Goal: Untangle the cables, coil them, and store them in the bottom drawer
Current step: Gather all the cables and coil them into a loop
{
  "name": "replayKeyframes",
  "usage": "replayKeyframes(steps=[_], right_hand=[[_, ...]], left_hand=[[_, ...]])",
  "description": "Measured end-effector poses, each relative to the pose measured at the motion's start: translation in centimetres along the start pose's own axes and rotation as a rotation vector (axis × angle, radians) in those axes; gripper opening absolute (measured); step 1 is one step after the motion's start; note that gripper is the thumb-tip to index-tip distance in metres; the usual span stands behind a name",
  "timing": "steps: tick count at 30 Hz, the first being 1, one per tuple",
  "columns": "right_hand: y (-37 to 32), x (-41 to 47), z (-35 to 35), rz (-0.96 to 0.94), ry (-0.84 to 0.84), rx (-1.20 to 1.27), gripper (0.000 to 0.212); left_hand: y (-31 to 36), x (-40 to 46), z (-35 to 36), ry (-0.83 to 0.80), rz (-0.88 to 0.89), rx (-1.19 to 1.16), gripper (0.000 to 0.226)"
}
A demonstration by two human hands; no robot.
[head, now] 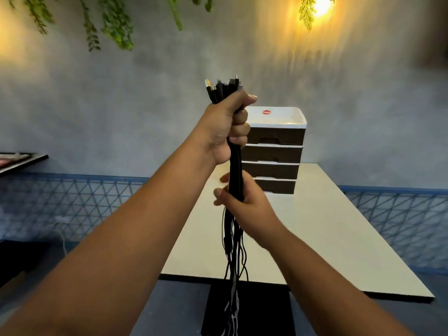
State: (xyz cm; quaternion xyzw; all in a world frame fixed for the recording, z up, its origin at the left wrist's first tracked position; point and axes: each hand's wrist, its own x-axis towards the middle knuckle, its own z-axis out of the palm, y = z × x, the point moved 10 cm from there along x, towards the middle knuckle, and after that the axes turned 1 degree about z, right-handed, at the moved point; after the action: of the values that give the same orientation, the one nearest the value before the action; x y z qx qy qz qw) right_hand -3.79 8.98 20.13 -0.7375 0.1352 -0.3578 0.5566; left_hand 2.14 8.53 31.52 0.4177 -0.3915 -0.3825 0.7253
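The left hand's grip (226, 127) is a fist clenched round the cables (234, 180) just under their plugs; the right hand (244, 202) wraps fingers round the same bundle lower down, held above the desk (327, 238). Behind stands a four-drawer unit (276, 151), its red sticker's writing too blurred to read.
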Motion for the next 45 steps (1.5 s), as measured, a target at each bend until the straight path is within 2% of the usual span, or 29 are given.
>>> replayKeyframes(steps=[2,8,14,17,20,22,25,26,28,31,32,35,36,38,42,45], right_hand=[[2.2,-0.6,0.8,0.036,0.051,-0.009,0.013],[8.0,-3.5,1.8,0.244,-0.015,-0.054,0.029],[11.8,-4.6,2.0,0.367,-0.034,-0.054,0.032],[9.8,-3.0,1.9,0.341,-0.048,-0.03,0.037],[4.0,0.0,0.3,0.149,0.005,0.158,0.045],[1.0,1.1,0.0,0.093,-0.039,0.194,0.034],[-0.4,1.5,1.0,0.146,-0.14,0.252,0.011],[-0.3,1.5,1.3,0.183,-0.148,0.276,0.009],[0.1,1.9,1.3,0.242,-0.101,0.287,0.026],[0.0,2.8,0.2,0.266,0.032,0.304,0.035],[-0.3,3.0,-0.1,0.263,0.057,0.313,0.035],[-1.4,4.1,-0.5,0.244,0.08,0.341,0.032],[-1.6,4.5,-0.7,0.245,0.094,0.35,0.033],[-1.5,5.2,-1.1,0.257,0.13,0.364,0.038],[0.3,6.2,-1.8,0.342,0.158,0.424,0.041],[2.4,6.1,-2.3,0.452,0.206,0.42,0.039]], left_hand=[[-0.1,0.2,-0.6,0.011,-0.001,-0.017,0.046],[-0.4,0.4,-2.9,0.064,-0.002,-0.046,0.044],[0.0,0.9,-3.7,0.136,0.035,-0.07,0.041],[-0.2,1.2,-3.9,0.154,0.037,-0.07,0.04],[-1.0,1.3,-3.6,0.114,0.006,-0.055,0.032],[-1.8,1.3,-3.1,0.07,-0.029,-0.017,0.031],[-3.0,1.1,-1.9,-0.047,-0.121,0.076,0.034],[-3.5,1.0,-1.6,-0.085,-0.156,0.103,0.035],[-3.5,1.0,-1.2,-0.129,-0.169,0.12,0.031],[-1.6,1.2,-1.8,-0.16,-0.026,0.215,0.014],[-1.2,0.9,-2.5,-0.171,0.006,0.248,0.022],[-3.1,-0.6,-4.1,-0.294,-0.023,0.256,0.083],[-4.5,-1.6,-4.0,-0.37,-0.035,0.246,0.088],[-7.7,-3.9,-4.0,-0.415,-0.035,0.232,0.071],[-14.5,-7.0,-5.6,-0.191,-0.071,0.252,0.043],[-17.4,-9.4,-6.4,-0.119,-0.083,0.329,0.027]])
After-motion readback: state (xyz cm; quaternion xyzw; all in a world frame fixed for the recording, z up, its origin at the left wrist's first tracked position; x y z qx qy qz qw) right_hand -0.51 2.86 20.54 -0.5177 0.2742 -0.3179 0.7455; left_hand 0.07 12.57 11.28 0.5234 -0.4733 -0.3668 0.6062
